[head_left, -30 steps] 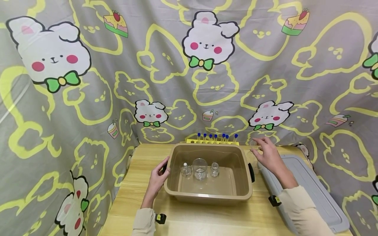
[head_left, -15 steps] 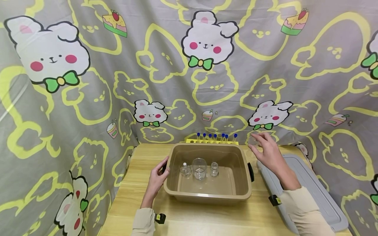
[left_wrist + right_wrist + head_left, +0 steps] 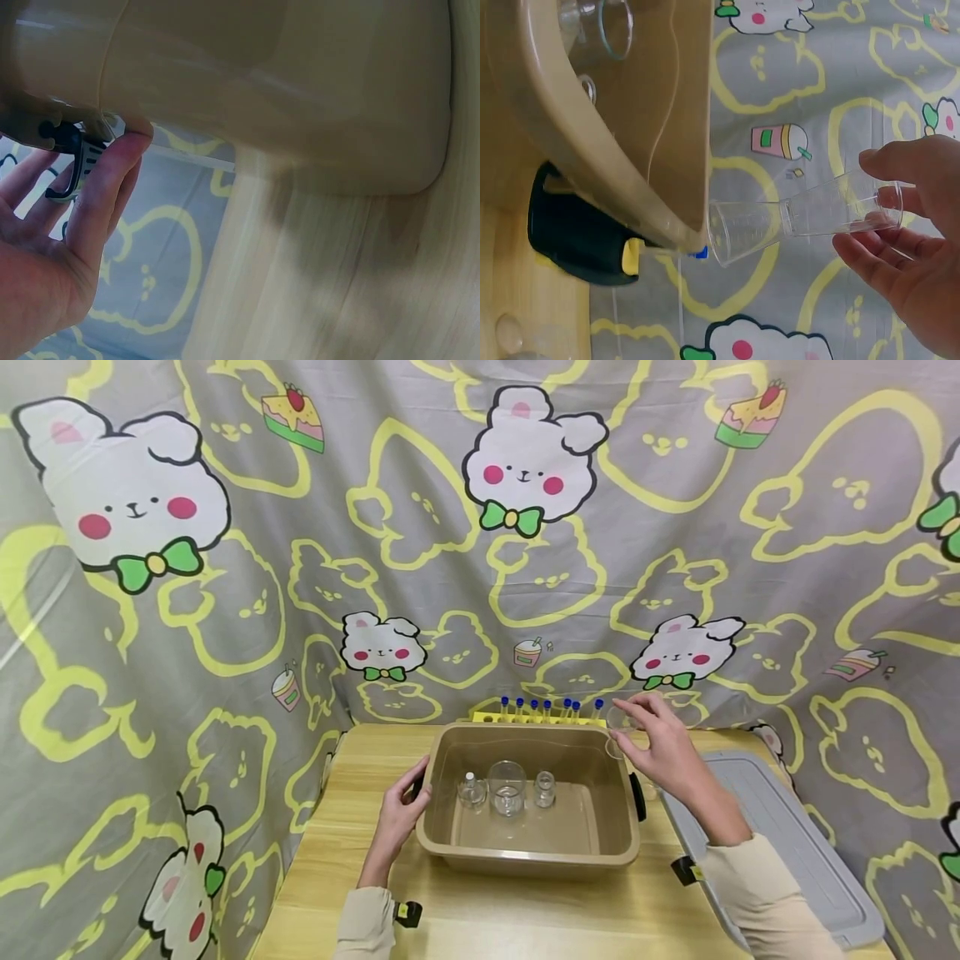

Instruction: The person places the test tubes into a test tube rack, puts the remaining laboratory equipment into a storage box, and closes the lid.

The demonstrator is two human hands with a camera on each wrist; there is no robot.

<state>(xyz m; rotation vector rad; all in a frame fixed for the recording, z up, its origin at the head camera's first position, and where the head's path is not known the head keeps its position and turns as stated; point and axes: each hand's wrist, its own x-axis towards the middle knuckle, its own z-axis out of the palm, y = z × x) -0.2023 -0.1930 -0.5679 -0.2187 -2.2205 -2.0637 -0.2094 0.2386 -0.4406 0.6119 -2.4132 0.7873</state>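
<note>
My left hand point(image 3: 401, 814) grips the left side of a tan plastic bin point(image 3: 525, 861) at its black handle point(image 3: 79, 165). My right hand point(image 3: 663, 752) pinches a clear conical measuring glass point(image 3: 814, 214) near one end, beside the bin's back right corner. The glass is waisted, flaring at both ends, with faint markings. In the right wrist view its far end is close by the bin's rim. Inside the bin stand a round bottle with a white top point(image 3: 471, 791), a clear beaker point(image 3: 507, 802) and a small clear jar point(image 3: 545, 791).
Behind the bin is a yellow rack point(image 3: 487, 718) of blue-capped tubes. A grey lid point(image 3: 787, 852) lies on the wooden table point(image 3: 480, 918) at right. Clear glassware point(image 3: 510, 334) also shows beside the bin. A printed curtain point(image 3: 450, 568) surrounds the table.
My right hand has moved left with the measuring glass, from beside the lid to the bin's back right corner. The left hand has stayed at the bin.
</note>
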